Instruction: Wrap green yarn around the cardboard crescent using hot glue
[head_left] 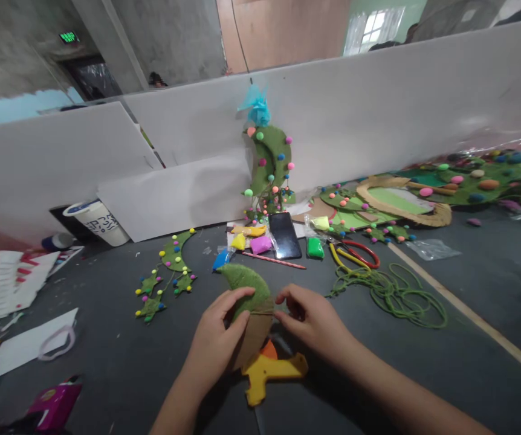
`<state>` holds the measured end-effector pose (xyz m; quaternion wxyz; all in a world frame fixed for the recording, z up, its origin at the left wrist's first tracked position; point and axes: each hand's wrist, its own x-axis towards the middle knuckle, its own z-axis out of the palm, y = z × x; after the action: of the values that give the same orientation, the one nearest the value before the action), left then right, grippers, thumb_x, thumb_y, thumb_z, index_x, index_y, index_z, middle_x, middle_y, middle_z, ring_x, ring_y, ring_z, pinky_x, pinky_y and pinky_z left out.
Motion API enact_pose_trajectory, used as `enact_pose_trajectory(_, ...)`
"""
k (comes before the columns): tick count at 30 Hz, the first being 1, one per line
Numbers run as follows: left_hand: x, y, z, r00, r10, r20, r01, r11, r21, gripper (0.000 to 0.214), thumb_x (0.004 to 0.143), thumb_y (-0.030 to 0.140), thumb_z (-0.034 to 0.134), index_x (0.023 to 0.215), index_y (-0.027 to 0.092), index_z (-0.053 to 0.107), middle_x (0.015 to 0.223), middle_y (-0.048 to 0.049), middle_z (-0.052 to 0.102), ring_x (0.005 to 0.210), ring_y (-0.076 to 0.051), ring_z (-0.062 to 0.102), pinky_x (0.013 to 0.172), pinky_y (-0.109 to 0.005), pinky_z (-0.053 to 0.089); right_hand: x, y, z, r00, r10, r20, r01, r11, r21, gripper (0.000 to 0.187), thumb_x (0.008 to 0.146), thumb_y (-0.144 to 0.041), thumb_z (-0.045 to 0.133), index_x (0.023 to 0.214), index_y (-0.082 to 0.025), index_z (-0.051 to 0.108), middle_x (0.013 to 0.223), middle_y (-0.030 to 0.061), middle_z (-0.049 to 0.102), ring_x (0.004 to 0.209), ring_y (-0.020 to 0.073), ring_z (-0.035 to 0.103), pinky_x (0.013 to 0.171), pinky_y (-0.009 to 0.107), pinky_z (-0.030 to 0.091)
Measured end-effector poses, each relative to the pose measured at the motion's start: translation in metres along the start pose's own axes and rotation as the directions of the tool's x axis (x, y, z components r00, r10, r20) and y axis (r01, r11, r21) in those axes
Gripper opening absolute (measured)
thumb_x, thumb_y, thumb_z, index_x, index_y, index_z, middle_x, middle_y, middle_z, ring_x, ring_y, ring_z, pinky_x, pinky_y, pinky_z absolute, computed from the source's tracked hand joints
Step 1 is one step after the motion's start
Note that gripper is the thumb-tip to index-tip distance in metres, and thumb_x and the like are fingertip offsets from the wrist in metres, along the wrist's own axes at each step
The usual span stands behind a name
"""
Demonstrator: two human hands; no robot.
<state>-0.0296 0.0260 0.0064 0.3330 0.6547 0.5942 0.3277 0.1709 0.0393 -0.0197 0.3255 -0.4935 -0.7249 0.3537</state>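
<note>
My left hand (215,338) grips a crescent shape (260,329), thumb on its face and fingers along its left edge. Green felt covers the upper part of the crescent; the lower part is bare brown cardboard. A thin strand runs across it where felt and cardboard meet. My right hand (319,317) is at the crescent's right edge, thumb and fingers closed in a pinch; what they hold is too small to make out. Just below the crescent lies a yellow glue gun (276,370) with an orange part, partly hidden behind the cardboard.
Green cord (405,296) lies loosely coiled at right, near red and yellow-handled scissors (355,255). A phone (284,235) and clay packets (260,243) lie ahead. A decorated moon garland (176,252) rests left; another moon (272,154) leans against the white partition (355,109).
</note>
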Motion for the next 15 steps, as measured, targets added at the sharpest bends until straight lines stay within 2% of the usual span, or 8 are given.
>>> enact_pose_trajectory(1,-0.0001,-0.0007,0.0003,1.0,0.004,0.014,-0.004,1.0,0.003,0.033,0.078,0.019,0.056,0.107,0.028,0.069,0.113,-0.0031,0.069,0.106,-0.021,0.061,0.095,-0.034,0.044,0.0006,-0.001,-0.0031,0.999,-0.039,-0.024,0.038,0.999,-0.032,0.002,0.079,-0.018,0.058,0.08,-0.02,0.058,0.064,-0.0043,0.048,0.06,0.0123,0.045,0.057,0.023,0.032)
enact_pose_trajectory(4,-0.0004,-0.0019,0.0021,0.999,-0.008,0.049,0.009,1.0,-0.01,0.033,0.077,0.018,0.057,0.106,0.029,0.069,0.113,-0.0031,0.069,0.107,-0.022,0.061,0.096,-0.034,0.043,0.0022,-0.0023,-0.0087,0.99,-0.113,-0.08,0.108,0.992,-0.063,0.007,0.079,-0.015,0.058,0.075,-0.019,0.06,0.067,-0.0029,0.048,0.063,0.013,0.046,0.059,0.024,0.033)
enact_pose_trajectory(15,-0.0011,0.002,0.0015,0.996,-0.031,0.089,0.036,0.998,-0.052,0.032,0.076,0.018,0.057,0.105,0.027,0.07,0.112,-0.0043,0.07,0.106,-0.022,0.062,0.095,-0.036,0.045,0.005,0.0015,-0.0092,0.994,-0.039,-0.105,0.045,0.997,0.058,0.008,0.079,-0.015,0.058,0.072,-0.019,0.059,0.065,-0.0036,0.048,0.061,0.0127,0.046,0.058,0.023,0.034)
